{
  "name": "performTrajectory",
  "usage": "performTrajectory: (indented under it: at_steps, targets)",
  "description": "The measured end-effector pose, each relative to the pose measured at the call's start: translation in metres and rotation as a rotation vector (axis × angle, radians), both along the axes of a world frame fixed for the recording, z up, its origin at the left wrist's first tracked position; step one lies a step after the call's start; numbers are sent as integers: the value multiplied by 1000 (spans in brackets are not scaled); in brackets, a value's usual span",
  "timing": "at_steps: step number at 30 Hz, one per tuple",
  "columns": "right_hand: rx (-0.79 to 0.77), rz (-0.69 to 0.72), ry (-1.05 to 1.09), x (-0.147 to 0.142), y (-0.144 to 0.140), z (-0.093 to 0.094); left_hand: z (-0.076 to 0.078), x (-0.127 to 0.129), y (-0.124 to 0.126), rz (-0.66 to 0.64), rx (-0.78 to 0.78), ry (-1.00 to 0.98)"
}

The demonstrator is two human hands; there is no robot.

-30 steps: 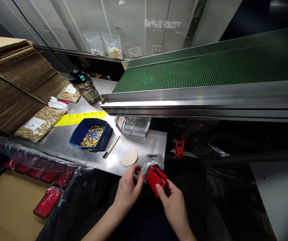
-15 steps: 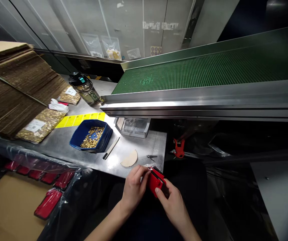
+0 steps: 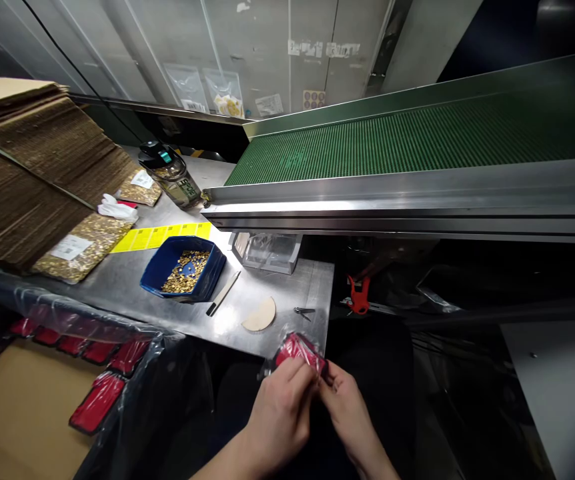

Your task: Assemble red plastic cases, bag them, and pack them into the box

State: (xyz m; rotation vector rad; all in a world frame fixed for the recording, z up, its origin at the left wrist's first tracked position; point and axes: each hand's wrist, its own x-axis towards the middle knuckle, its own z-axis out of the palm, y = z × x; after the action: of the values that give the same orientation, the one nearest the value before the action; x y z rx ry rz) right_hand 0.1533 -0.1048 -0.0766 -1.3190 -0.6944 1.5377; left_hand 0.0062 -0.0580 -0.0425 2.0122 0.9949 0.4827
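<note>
Both my hands are closed on a small red-and-black pouch (image 3: 295,348) that has a shiny, clear plastic film over it. My left hand (image 3: 282,407) pinches its near side, with the fingers partly covering it. On the right edge, the thumb and fingers of my right hand (image 3: 346,403) grip the same pouch. It is held over my lap, just in front of the metal table's (image 3: 312,280) near corner. Close beyond it on the table lie a small dark metal tool (image 3: 303,311) and a pale half-round piece (image 3: 259,315).
A blue bin (image 3: 152,277) holds many small brass-coloured pieces, with a pen-like tool (image 3: 223,293) beside it. At left, a plastic-lined box (image 3: 32,387) contains several red pouches. Stacked cardboard (image 3: 22,180) stands behind. A green conveyor (image 3: 392,133) runs along the back right.
My left hand has shifted right and toward me, from the pouch's upper left to its near side. The pouch has turned, and clear film now shows over its red face.
</note>
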Motion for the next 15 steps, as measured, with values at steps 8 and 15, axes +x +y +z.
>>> performTrajectory:
  at_steps: [8, 15]
  targets:
    - [49, 172, -115, -3, 8, 11, 7, 4, -17, -66, 113, 2]
    - [-101, 84, -10, 8, -2, 12, 31, -22, 26, -372, -28, 17]
